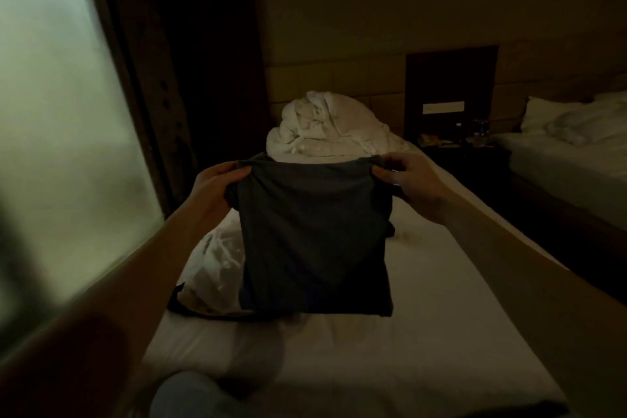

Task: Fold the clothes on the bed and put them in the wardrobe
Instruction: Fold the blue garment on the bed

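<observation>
Dim room. Bed (424,299) with white sheet fills frame centre, running from 6 o'clock up to 12. Frosted window (61,146) takes the whole 9 o'clock side. Second bed (573,159) at 3 o'clock, with a dark nightstand (454,146) between the two beds; small items on it, too dark to identify. Crumpled white duvet (322,125) piled at the head of the bed, 12 o'clock. Dark grey shirt (315,241), folded to a rough rectangle, held up in the air over mid-bed, hanging down from its top edge. Light crumpled garment (217,265) lies on the bed at 8 o'clock of the shirt, partly behind it, some dark fabric under it. Left hand (217,187) pinches the shirt's top-left corner, fingers curled over the fabric. Right hand (410,180) pinches the top-right corner the same way. Wardrobe not visible.
</observation>
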Demonstrator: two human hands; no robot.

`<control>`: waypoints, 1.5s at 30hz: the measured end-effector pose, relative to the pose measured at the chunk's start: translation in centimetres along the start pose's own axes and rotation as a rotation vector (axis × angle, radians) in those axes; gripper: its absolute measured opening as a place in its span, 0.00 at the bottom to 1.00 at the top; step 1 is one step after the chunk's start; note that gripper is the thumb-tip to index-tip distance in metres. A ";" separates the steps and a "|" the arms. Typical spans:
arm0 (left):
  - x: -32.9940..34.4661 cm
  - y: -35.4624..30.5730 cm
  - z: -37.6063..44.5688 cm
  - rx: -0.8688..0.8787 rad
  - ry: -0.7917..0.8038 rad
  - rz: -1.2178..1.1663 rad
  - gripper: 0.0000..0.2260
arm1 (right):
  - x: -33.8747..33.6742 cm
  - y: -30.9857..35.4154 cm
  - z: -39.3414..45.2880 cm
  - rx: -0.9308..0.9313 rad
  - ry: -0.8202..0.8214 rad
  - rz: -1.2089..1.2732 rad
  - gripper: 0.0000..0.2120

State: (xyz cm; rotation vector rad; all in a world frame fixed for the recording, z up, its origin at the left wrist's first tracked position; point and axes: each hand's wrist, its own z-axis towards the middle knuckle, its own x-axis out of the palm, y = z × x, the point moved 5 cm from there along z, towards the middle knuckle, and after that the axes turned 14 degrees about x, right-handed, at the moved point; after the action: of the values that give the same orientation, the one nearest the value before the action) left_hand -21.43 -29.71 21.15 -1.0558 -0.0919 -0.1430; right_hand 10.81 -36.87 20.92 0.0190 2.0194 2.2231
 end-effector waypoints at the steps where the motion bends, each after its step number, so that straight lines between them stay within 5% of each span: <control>1: -1.1 0.0 0.2 -0.007 -0.015 -0.004 0.06 | 1.2 -0.1 0.3 0.001 0.020 -0.003 0.08; 8: -9.4 4.1 4.7 -0.106 -0.092 0.110 0.13 | 9.7 -3.7 6.6 0.100 0.060 0.026 0.06; 12: -12.1 9.6 8.8 -0.152 -0.140 0.253 0.07 | 13.2 -7.8 13.1 0.196 0.038 -0.008 0.02; 22: -14.8 26.3 15.9 -0.276 -0.091 0.555 0.08 | 15.8 -21.0 28.5 0.383 -0.026 -0.226 0.11; 27: -17.1 30.8 16.7 -0.329 -0.037 0.564 0.08 | 17.0 -24.1 31.1 0.365 -0.028 -0.238 0.04; 35: -17.3 32.0 16.2 -0.331 0.041 0.616 0.06 | 16.3 -26.8 31.9 0.338 -0.044 -0.356 0.11; 45: -10.6 27.2 15.6 -0.021 0.302 1.230 0.16 | 12.0 -24.4 28.2 0.315 -0.117 -0.404 0.13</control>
State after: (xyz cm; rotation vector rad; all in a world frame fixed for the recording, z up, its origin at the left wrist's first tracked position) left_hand -27.60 -2.18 3.86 -0.9448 0.8264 0.8094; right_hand 4.11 -5.44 -1.41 -0.2028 2.0675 1.6169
